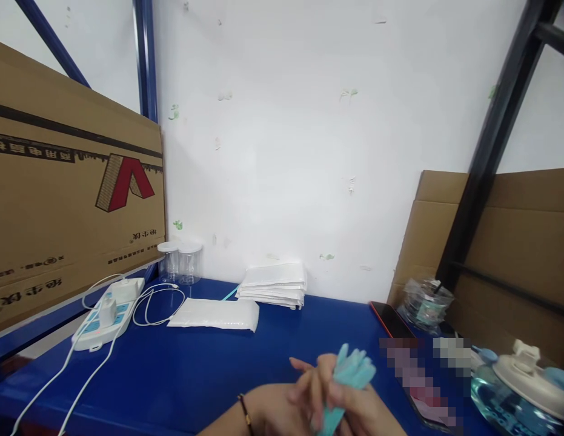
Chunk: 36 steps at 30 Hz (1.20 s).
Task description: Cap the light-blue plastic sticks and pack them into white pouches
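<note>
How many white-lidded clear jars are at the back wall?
2, side by side: the left jar nearer the carton, the right jar farther from it. I see no others.

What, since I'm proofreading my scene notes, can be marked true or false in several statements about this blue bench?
1. The left hand and right hand meet, with a light-blue bundle sticking out. True.
2. The bracelet is on the right wrist. False: it is on the left.
3. Two clear jars with white lids stand left of the stacked white packets. True.
4. The power strip has nothing plugged in. False: a white plug sits in it.
5. The red-edged smartphone lies left of the stack. False: it lies to the right.
</note>
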{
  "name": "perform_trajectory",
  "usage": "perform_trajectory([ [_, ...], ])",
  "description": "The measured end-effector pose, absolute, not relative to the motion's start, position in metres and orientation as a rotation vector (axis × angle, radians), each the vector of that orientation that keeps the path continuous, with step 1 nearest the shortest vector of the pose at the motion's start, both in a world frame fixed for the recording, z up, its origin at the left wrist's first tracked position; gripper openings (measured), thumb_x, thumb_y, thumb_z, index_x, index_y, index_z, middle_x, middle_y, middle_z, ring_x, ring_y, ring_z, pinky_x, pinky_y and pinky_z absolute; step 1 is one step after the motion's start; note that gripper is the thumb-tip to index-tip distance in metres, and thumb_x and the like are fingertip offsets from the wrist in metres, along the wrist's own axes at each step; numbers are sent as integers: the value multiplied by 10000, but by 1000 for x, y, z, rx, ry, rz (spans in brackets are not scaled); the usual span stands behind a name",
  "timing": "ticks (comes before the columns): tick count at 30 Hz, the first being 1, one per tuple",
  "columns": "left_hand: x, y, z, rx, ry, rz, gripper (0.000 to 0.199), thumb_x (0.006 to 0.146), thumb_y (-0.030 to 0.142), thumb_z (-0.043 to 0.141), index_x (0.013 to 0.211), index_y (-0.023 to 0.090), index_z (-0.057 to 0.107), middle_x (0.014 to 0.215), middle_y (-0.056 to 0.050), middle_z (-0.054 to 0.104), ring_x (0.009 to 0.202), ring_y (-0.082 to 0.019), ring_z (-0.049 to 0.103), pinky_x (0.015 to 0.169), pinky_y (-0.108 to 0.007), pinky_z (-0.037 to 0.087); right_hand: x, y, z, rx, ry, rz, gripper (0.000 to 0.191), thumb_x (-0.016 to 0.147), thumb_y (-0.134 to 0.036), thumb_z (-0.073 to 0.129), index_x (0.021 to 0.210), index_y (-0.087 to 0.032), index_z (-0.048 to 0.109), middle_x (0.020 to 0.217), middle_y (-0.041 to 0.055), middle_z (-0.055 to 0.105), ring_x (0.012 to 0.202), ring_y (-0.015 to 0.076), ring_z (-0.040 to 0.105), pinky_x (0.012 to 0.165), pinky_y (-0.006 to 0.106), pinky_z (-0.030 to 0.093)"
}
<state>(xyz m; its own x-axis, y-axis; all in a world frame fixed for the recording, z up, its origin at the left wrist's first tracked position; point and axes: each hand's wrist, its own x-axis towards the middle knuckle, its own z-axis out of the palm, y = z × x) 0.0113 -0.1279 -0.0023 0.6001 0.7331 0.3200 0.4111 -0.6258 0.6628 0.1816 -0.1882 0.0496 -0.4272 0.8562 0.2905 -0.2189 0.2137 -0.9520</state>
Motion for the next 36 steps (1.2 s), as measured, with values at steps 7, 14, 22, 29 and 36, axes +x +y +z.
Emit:
perform_trajectory([
  [7,-96,-42,32,2482,1438,379,1258,309,551,808,1387,119,324,1423,-214,330,1310,-353,305,1069,-408,268,233,-170,25,-779,-1010,1175,267,829,-427,599,727,-221,464,448,-116,197,383,60,121,379,192,215],
  [14,-112,16,17,2480,1547,115,1279,290,584,785,1395,162,296,1393,-196,384,1294,-350,341,1064,-418,264,230,-164,-10,-1013,-1074,1137,393,738,-557,643,758,-193,497,437,-126,204,363,39,140,373,188,110],
  [22,-93,-1,47,2536,1408,141,639,416,493,741,969,194,626,1066,-84,607,1058,-326,525,921,-399,398,239,-169,27,-944,-1312,1039,439,823,-552,514,613,-170,561,532,13,499,488,132,450,503,276,382],
  [29,-53,-39,111,1802,444,585,765,567,563,654,1189,164,457,1061,-83,582,1027,-269,542,924,-397,388,242,-166,129,-808,-1738,633,436,856,-520,457,597,-196,592,613,24,486,590,168,460,579,302,359],
  [36,19,-64,87,1337,-13,450,771,435,540,777,1048,125,561,863,-64,556,816,-228,564,797,-387,417,194,-140,199,-411,-1712,515,420,850,-507,468,588,-197,577,614,21,494,594,162,458,581,296,365],
])
